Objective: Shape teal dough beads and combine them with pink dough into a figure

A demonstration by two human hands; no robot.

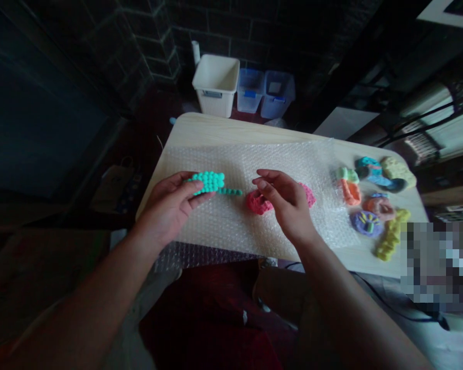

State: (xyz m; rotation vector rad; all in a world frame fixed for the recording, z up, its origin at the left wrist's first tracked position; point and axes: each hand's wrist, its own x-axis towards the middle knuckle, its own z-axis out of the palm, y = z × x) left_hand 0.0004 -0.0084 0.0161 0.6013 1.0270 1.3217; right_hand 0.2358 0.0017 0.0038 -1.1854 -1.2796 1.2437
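Observation:
My left hand is closed on a turquoise bumpy piece made of rows of bead-like balls. From it a thin darker green beaded strand sticks out to the right. My right hand is open, fingers loosely bent and apart from the thumb, with nothing seen in it. Beneath and behind that hand lies a pink textured piece, partly hidden by the fingers and palm. Under both hands, bubble wrap is spread over the pale wooden table.
On the table's right side lie several soft-looking coloured pieces: an orange and green one, a purple round one, a yellow one and a teal one. Beyond the far edge stand a white bin and two clear bluish boxes.

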